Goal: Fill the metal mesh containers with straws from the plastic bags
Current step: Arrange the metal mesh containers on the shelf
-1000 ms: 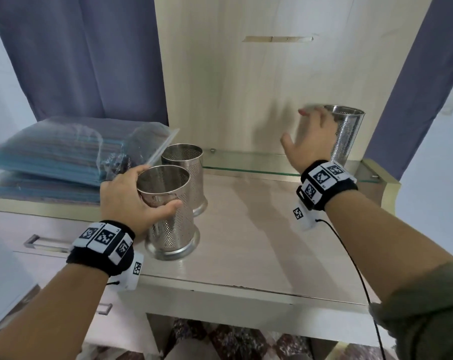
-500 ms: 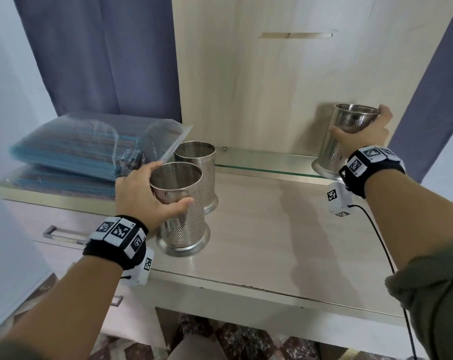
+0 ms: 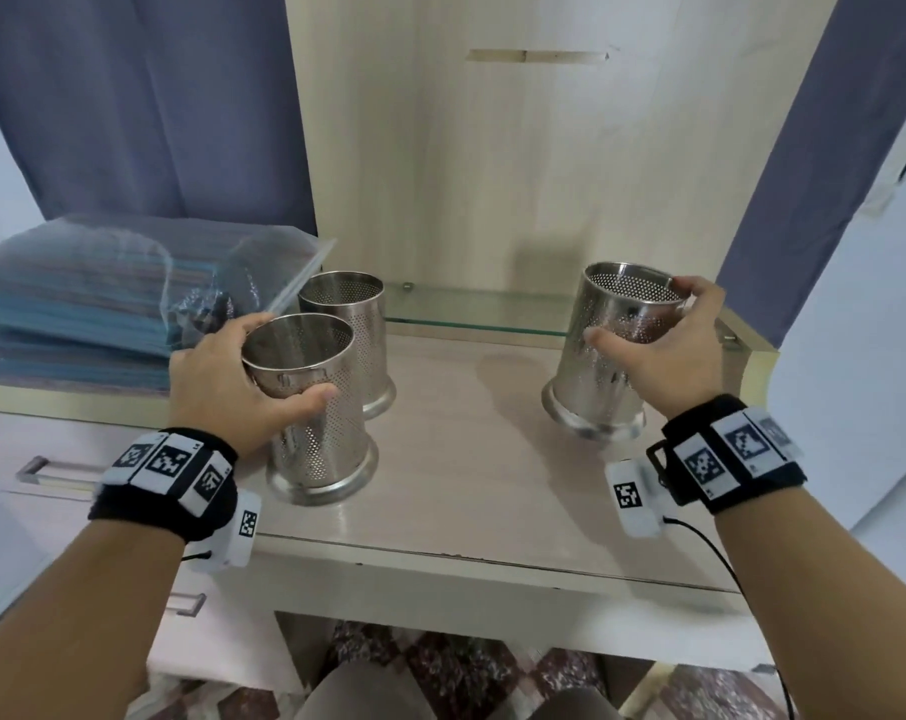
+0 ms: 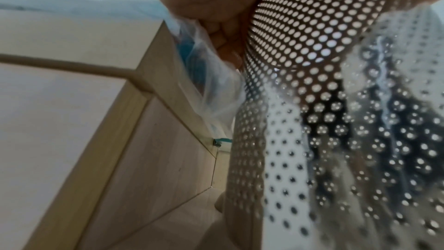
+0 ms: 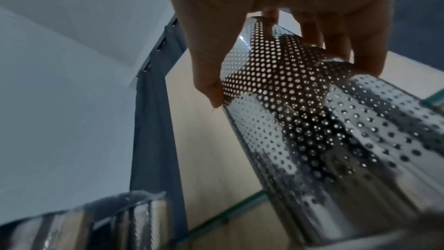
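Steel mesh containers gripped near rims, left hand (image 3: 217,376) on front container (image 3: 310,407), right hand (image 3: 664,350) on right container (image 3: 612,356)

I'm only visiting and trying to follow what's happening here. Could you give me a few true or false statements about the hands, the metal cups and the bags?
1. The left hand grips the nearest mesh container. True.
2. The right hand is holding a bag of straws. False: it grips the right-side mesh container near its rim.
3. Three mesh containers are on the desk. True; the third container stands untouched behind the nearest one.
4. The containers already hold straws. False: they look empty, and the straws are still in the plastic bags.
5. The bags lie at the left. True.
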`<state>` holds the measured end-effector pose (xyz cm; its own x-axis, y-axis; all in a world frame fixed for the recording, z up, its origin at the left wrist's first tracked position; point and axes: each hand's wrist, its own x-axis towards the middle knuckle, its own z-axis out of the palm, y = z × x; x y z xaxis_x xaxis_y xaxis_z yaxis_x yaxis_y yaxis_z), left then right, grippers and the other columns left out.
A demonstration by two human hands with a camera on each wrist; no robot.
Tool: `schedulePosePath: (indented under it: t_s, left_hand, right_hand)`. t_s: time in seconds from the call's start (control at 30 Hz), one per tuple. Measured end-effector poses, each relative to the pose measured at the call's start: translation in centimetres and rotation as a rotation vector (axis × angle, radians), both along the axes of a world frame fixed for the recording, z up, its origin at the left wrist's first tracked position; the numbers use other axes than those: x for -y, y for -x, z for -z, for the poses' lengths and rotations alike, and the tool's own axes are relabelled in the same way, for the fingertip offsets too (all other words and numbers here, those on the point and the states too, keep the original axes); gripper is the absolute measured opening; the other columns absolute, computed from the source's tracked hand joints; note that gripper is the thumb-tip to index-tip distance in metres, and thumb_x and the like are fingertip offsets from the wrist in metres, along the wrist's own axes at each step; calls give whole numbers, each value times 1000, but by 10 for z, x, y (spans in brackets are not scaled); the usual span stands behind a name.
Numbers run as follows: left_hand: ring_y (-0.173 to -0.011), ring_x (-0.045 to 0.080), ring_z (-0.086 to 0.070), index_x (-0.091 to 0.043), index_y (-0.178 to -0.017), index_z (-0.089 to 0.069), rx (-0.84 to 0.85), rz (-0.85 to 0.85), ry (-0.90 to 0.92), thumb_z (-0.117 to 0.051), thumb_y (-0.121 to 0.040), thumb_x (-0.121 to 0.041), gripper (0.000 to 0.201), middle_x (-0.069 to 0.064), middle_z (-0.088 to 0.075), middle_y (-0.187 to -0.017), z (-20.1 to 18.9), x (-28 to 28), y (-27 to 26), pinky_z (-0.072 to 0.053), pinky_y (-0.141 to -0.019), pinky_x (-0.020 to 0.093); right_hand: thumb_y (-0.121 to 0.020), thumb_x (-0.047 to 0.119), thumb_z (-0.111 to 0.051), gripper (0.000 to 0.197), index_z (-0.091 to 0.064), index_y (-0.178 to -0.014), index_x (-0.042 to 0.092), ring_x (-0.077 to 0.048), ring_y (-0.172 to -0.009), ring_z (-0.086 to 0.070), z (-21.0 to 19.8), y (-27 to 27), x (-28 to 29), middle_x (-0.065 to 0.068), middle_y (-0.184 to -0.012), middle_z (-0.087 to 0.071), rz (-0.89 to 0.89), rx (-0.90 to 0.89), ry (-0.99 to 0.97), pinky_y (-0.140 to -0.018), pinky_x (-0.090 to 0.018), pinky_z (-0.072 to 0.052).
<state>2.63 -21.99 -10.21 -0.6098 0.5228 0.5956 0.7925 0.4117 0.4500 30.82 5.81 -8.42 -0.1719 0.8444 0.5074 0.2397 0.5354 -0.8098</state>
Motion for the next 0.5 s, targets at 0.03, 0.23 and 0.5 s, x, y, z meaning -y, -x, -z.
schedulePosePath:
  t_s: [0.03, 0.23, 0.5]
  left_hand:
    - [-108, 28, -58, -16, -129, -53, 4, 0, 4, -56, -44, -82, 108, 7, -66, -116, 0, 0, 0, -30, -103, 43]
    - [-113, 26, -56, -19, -131, -50, 41, -2, 28, -56, -42, -84, 111, 6, -65, -120, 0, 1, 3, -28, -106, 43]
    - [-113, 25, -56, -20, -132, -50, 55, -2, 5, -57, -42, -84, 111, 4, -65, -119, 2, 1, 2, -27, -106, 41]
  right_hand:
    - [-61, 33, -93, 93, -33, -133, 21, -18, -101, -61, 5, -2, -1, -1, -116, -58, 6, 10, 18, -85, -24, -50]
    - [-60, 29, -92, 97, -33, -135, 21, -24, -112, -59, 22, -8, -17, -5, -126, -57, 90, 41, 59, -97, -40, -51]
    - [-68, 30, -89, 99, -26, -144, 24, -25, -116, -55, 35, -18, -28, -6, -135, -51, 51, 66, 168, -97, -37, -47]
